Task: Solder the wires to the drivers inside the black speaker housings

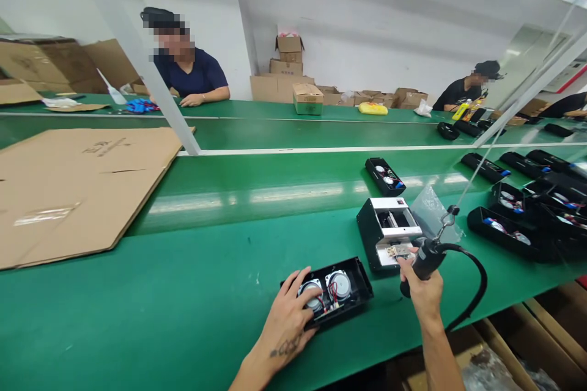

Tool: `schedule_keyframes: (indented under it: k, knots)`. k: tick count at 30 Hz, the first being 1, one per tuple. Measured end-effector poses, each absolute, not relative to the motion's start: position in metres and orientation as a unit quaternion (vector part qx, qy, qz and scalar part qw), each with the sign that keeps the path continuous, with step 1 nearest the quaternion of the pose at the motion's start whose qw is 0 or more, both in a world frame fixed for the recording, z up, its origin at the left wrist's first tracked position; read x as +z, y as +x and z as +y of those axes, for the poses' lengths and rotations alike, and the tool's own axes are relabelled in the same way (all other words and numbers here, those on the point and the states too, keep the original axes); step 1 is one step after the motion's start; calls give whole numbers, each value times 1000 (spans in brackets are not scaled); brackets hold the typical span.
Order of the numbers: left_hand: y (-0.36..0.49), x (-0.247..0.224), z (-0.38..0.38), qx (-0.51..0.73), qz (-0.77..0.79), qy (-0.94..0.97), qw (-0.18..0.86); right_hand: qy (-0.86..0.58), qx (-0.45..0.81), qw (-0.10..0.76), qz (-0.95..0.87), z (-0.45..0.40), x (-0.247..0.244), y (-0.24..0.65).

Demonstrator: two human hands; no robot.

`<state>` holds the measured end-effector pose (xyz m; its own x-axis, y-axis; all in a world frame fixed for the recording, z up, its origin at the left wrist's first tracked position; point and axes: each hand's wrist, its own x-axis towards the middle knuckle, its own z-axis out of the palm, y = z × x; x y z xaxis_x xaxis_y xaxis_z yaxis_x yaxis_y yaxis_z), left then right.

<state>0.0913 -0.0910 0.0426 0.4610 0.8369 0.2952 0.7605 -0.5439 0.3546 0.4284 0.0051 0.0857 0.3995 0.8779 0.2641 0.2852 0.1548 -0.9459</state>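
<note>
My left hand (pixel 288 313) grips the left end of an open black speaker housing (pixel 362 293), fingers over its far edge and thumb at the near side. Two round speakers (pixel 340 285) and red wires show inside it. In my right hand (pixel 425 294) is a black electric screwdriver (pixel 427 261), hung from a hook above and trailing a thick black cable. Its tip end is at the front of a black and white screw feeder (pixel 400 233), just beyond the speaker housing. The exact tip is hidden by my fingers.
Another open speaker housing (pixel 384 176) lies behind the feeder, near a clear plastic bag (pixel 433 211). Several black housings (pixel 498 229) crowd the right. Flattened cardboard (pixel 87 195) covers the left. White frame posts (pixel 156 82) rise ahead; two co-workers sit across the bench. Boxes (pixel 477 348) stand below right.
</note>
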Motion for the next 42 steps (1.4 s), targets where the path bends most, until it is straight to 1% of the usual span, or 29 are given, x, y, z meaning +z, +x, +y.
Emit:
schedule_keyframes:
  k: [2,5,6,7,8,9,11,12,13,15,20,22,23,25,26,28,29,30,33,36,42]
  knots:
    - [92,40,-92,229,470,848,84,-614,204,598,-474,1,83,427]
    - [92,37,-94,239,464,850,74,-579,40,639,-505,-19,79,417]
    - [92,36,-94,239,463,850,74,-547,-5,633,-548,-29,78,411]
    - [92,35,-94,238,462,851,76,-510,-32,609,-607,-39,78,404]
    - [92,34,-94,238,462,851,80,-470,-15,560,-682,-48,79,395]
    - [92,34,-94,238,462,850,83,-432,28,494,-754,-56,79,386]
    - [92,35,-93,242,464,847,89,-368,120,369,-845,-66,81,367]
    - [92,35,-92,246,465,846,91,-351,152,326,-865,-68,81,358]
    - [92,36,-92,250,464,845,92,-342,171,301,-873,-69,81,350]
    - [93,38,-91,257,462,844,90,-347,178,290,-874,-68,79,340]
    - [93,41,-92,262,452,849,80,-369,151,323,-858,-70,71,338]
    - [94,44,-92,256,449,850,102,-377,147,309,-861,-73,69,338]
    - [94,48,-92,246,454,846,133,-380,145,298,-864,-74,69,338]
    - [92,59,-85,214,473,826,218,-376,139,266,-877,-71,75,334]
    - [91,66,-79,196,483,813,259,-368,141,234,-889,-67,82,330]
    - [84,79,-61,171,495,792,315,-349,153,152,-912,-51,99,320]
    - [79,85,-48,163,497,785,332,-342,173,88,-919,-40,109,315]
    - [74,90,-34,155,497,779,351,-346,182,69,-918,-27,119,309]
    - [57,101,7,118,496,749,424,-351,203,43,-913,13,143,293]
    - [47,108,36,89,475,734,478,-350,220,19,-910,42,152,280]
    - [44,110,47,81,446,724,519,-368,263,-21,-892,62,151,267]
